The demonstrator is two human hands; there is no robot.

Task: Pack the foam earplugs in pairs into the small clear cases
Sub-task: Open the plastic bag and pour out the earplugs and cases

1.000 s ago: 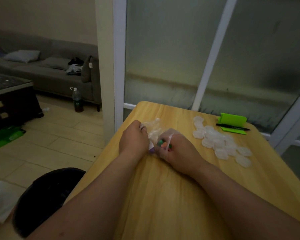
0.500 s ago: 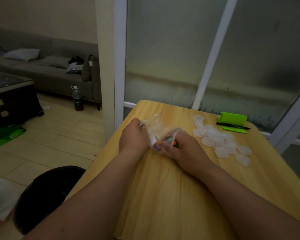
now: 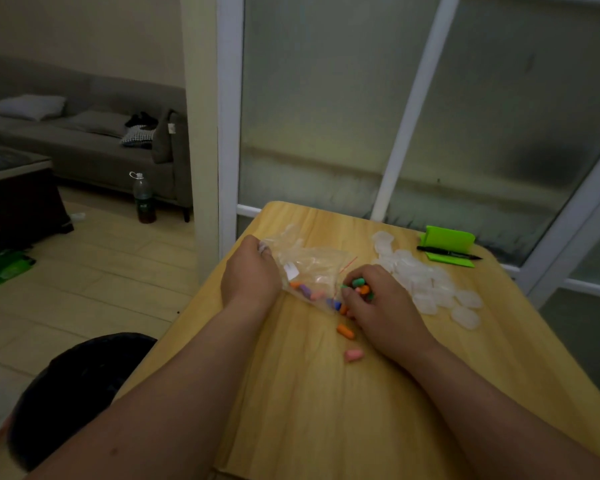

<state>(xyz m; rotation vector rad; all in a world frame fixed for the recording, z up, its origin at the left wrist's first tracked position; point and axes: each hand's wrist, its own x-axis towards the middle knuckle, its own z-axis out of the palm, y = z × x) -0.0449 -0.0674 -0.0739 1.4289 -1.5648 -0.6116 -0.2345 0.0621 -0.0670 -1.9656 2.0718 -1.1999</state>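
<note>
A clear plastic bag (image 3: 314,268) of coloured foam earplugs lies on the wooden table (image 3: 326,410). My left hand (image 3: 250,275) grips the bag's left end. My right hand (image 3: 378,303) curls round a bunch of earplugs (image 3: 361,287) at the bag's open mouth, green and orange ones showing between the fingers. An orange earplug (image 3: 345,331) and a pink earplug (image 3: 353,355) lie loose on the table just below that hand. A pile of several small clear cases (image 3: 426,282) sits to the right of my right hand.
A green holder (image 3: 449,239) with a black pen (image 3: 447,252) across it stands at the table's far right. Frosted glass doors rise behind the table. A dark stool (image 3: 80,386) stands at the left; a sofa and a bottle are farther off.
My right hand has drawn earplugs out of the bag and moved right. An orange and a pink earplug now lie loose on the table. The bag has spread out flatter.
</note>
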